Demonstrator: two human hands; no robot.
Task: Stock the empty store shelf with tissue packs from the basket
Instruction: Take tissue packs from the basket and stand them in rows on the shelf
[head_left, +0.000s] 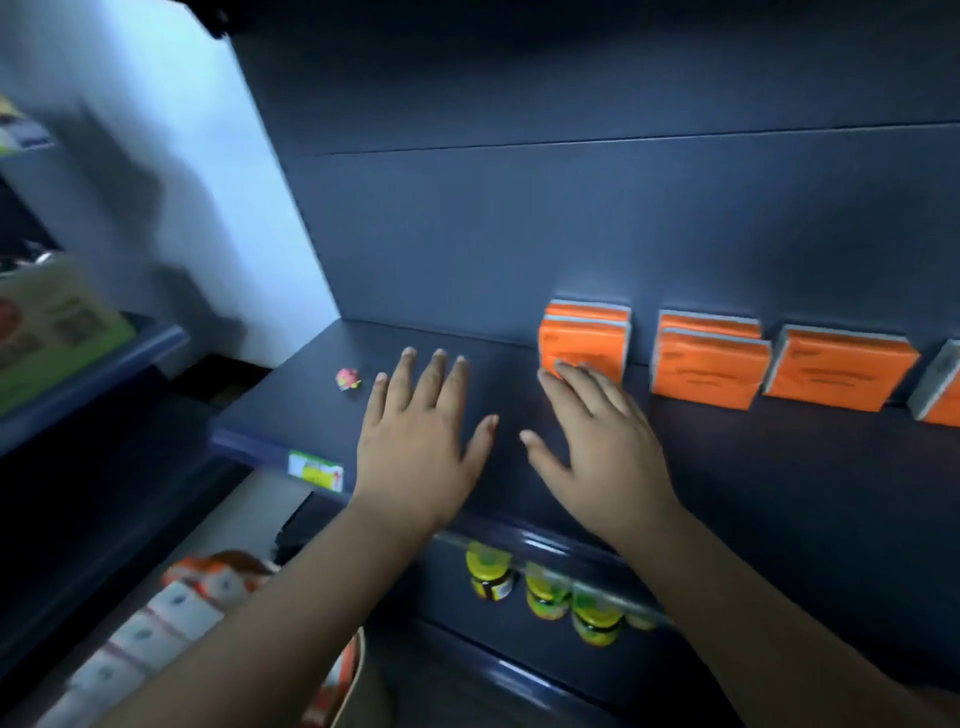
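My left hand is spread flat over the shelf and my right hand touches the leftmost tissue pack with straight fingers, so a hard nudge could topple it.

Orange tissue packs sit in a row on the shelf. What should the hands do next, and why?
Probably the left hand should reach down to the basket for another pack. Both hands hold nothing, the right hand only touches the leftmost stack, and the shelf beside it has room.
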